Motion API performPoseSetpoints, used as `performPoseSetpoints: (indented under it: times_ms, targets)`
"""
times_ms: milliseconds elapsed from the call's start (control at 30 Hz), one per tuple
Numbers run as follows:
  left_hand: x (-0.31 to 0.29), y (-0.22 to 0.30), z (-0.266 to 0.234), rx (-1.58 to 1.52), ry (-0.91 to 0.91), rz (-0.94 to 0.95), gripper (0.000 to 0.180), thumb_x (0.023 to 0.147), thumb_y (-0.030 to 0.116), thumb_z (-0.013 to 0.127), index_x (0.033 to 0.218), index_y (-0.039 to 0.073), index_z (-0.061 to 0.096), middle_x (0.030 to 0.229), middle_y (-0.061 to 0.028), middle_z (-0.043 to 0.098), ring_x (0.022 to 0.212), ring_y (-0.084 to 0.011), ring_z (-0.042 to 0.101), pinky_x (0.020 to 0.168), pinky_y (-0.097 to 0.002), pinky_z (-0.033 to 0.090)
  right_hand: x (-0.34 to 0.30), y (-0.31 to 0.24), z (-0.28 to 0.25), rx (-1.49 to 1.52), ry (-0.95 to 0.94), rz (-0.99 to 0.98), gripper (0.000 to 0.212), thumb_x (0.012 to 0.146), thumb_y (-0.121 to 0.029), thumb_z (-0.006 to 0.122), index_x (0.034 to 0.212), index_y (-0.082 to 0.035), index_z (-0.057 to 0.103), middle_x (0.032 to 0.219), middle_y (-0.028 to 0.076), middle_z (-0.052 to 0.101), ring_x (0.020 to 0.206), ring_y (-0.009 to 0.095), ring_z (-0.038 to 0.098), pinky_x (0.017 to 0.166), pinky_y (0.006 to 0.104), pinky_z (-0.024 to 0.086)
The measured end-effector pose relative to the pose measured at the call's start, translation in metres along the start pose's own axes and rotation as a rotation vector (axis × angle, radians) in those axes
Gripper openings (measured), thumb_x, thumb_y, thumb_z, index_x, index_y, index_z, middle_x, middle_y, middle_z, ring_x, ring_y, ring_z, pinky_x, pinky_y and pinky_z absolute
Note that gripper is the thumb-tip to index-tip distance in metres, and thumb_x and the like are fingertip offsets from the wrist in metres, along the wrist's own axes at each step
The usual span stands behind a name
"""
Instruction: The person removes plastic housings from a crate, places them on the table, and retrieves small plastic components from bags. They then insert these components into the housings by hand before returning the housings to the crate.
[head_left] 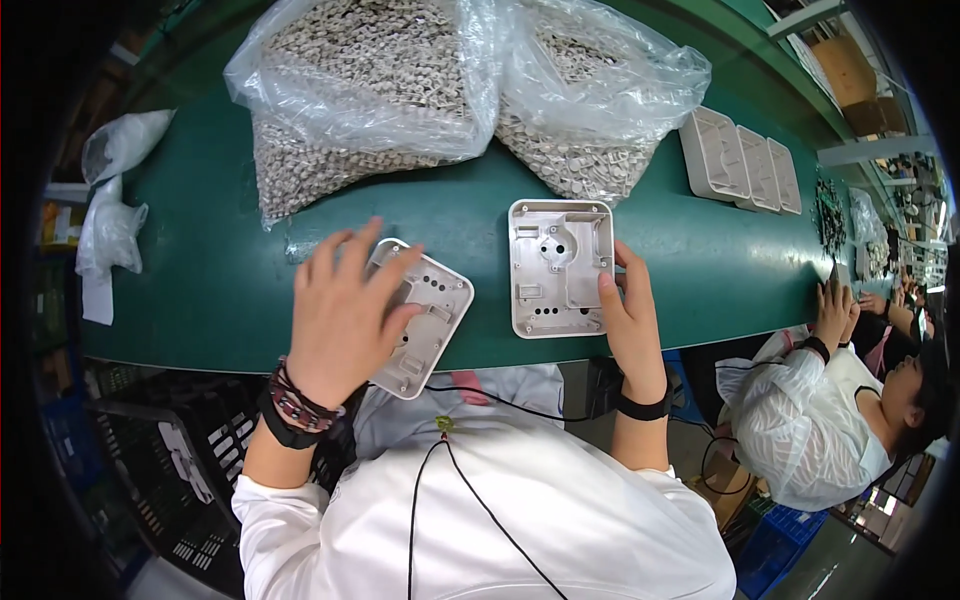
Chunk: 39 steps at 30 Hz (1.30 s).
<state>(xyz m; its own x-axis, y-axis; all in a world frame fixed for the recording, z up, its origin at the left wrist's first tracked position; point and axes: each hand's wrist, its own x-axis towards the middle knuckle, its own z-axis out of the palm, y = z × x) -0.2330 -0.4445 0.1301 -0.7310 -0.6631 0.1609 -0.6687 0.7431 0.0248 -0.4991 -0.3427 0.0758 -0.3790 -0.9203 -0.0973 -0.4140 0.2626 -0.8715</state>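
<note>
Two pale grey moulded plastic housing plates lay at centre frame on the green workbench (200,300). The left hand (340,315) pressed flat, fingers spread, on the tilted left plate (430,330); the right hand (630,320) pinched the right plate (558,265) by its edge. Clear bags of small parts (370,80) filled the upper frame.

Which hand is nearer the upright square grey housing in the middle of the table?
Right. The right hand touches the right edge of the square grey housing, thumb on its rim. The left hand lies apart to its left, on the tilted grey housing.
</note>
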Motion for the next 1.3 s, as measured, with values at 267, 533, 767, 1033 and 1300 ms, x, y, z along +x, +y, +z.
performPoseSetpoints:
  times_ms: [267, 533, 767, 1033, 1300]
  targets:
    - [-0.007, -0.004, 0.025, -0.381, -0.015, -0.417, 0.049, 0.078, 0.022, 0.063, 0.124, 0.012, 0.048, 0.103, -0.0131, 0.055, 0.088, -0.0320, 0.057, 0.073, -0.0367, 0.047, 0.003, -0.012, -0.012, -0.022, -0.136, 0.056, 0.028, 0.084, -0.002, 0.054, 0.112, -0.004, 0.056, 0.104, 0.008, 0.055, 0.096, 0.017, 0.053, 0.083, 0.0294, 0.042]
    - [0.002, -0.005, 0.037, -0.368, 0.097, -0.419, 0.050, 0.077, 0.031, 0.066, 0.122, 0.014, 0.051, 0.098, -0.0132, 0.055, 0.079, -0.0323, 0.060, 0.065, -0.0387, 0.050, 0.049, -0.040, -0.005, -0.720, -0.239, -0.917, 0.019, 0.069, -0.007, 0.059, 0.088, -0.008, 0.063, 0.092, 0.003, 0.054, 0.085, 0.021, 0.054, 0.078, 0.0314, 0.044]
    - [0.009, -0.008, 0.037, -0.453, 0.063, -0.440, 0.053, 0.076, 0.032, 0.067, 0.123, 0.013, 0.049, 0.096, -0.0135, 0.053, 0.078, -0.0325, 0.059, 0.065, -0.0391, 0.049, 0.080, -0.067, 0.007, -0.794, -0.728, -1.188, 0.014, 0.070, -0.012, 0.057, 0.084, -0.011, 0.058, 0.085, 0.003, 0.048, 0.077, 0.018, 0.053, 0.067, 0.0320, 0.045]
    - [0.011, 0.007, 0.047, -0.579, 0.108, -0.353, 0.062, 0.075, 0.035, 0.067, 0.127, 0.009, 0.045, 0.099, -0.0164, 0.052, 0.085, -0.0339, 0.057, 0.071, -0.0391, 0.048, 0.075, -0.073, 0.018, -0.771, -0.684, -1.002, 0.029, 0.071, -0.011, 0.062, 0.096, -0.006, 0.049, 0.098, 0.008, 0.049, 0.084, 0.024, 0.055, 0.067, 0.0346, 0.047]
    - [0.005, 0.013, 0.043, -0.567, 0.197, -0.387, 0.066, 0.078, 0.032, 0.066, 0.133, 0.009, 0.038, 0.118, -0.0201, 0.047, 0.096, -0.0357, 0.054, 0.078, -0.0376, 0.048, 0.037, -0.084, 0.015, -0.857, -0.378, -0.898, 0.036, 0.073, -0.008, 0.065, 0.106, -0.001, 0.052, 0.117, 0.018, 0.049, 0.102, 0.039, 0.050, 0.083, 0.0425, 0.044]
